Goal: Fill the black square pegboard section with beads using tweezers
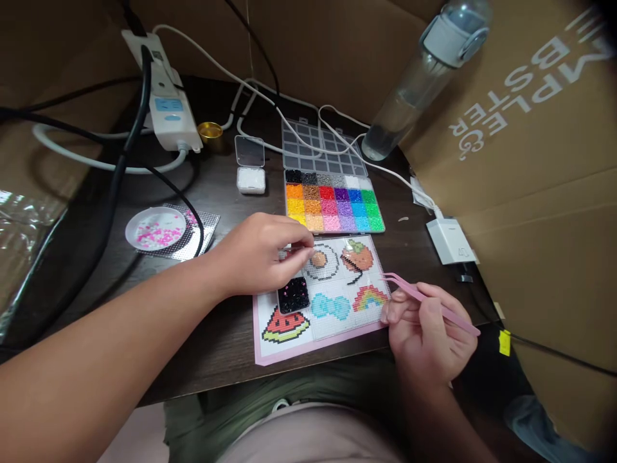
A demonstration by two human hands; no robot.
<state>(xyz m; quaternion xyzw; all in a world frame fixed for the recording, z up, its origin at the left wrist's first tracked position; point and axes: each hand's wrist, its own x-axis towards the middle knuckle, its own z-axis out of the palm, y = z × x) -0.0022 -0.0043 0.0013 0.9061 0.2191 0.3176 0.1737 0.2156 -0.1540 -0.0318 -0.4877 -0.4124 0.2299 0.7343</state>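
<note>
My left hand (263, 257) rests over the upper left of a clear pegboard on a pink pattern sheet (321, 308), fingers pinched together at the bead picture of a fried egg (322, 260). What they pinch is too small to make out. A small tray of black beads (293, 294) lies just under this hand. My right hand (429, 331) sits at the sheet's right edge, holding pink tweezers (424, 299) whose tips point at the rainbow (370, 298). Watermelon (284, 325), blue bow and apple pictures also show.
An open bead box (332, 206) with coloured compartments lies behind the sheet. Left of it are a small white bead case (251, 180), a plate of pink beads (155, 229), a power strip (166, 103) and cables. A water bottle (424, 71), white charger (450, 239) and cardboard walls stand right.
</note>
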